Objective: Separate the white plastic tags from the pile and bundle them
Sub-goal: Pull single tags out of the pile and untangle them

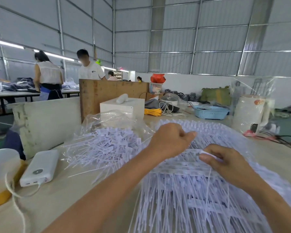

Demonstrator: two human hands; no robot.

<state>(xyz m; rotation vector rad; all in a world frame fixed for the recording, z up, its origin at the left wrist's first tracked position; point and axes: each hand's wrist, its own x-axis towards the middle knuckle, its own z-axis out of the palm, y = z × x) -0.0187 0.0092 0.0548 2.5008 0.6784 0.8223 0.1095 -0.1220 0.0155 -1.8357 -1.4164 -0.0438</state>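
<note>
Scanning from the left, I pass a power bank point(40, 167) on the surface point(60, 199), then a loose pile point(106, 148) of white tags in clear plastic. My left hand point(170, 140) is curled, thumb forward; what it pinches I cannot tell. My right hand point(225, 163) pinches a tag strip point(191, 153) stretched between them, crosswise. Beneath lie the aligned tags point(191, 199), long axes near to far, nearer my right hand.
</note>
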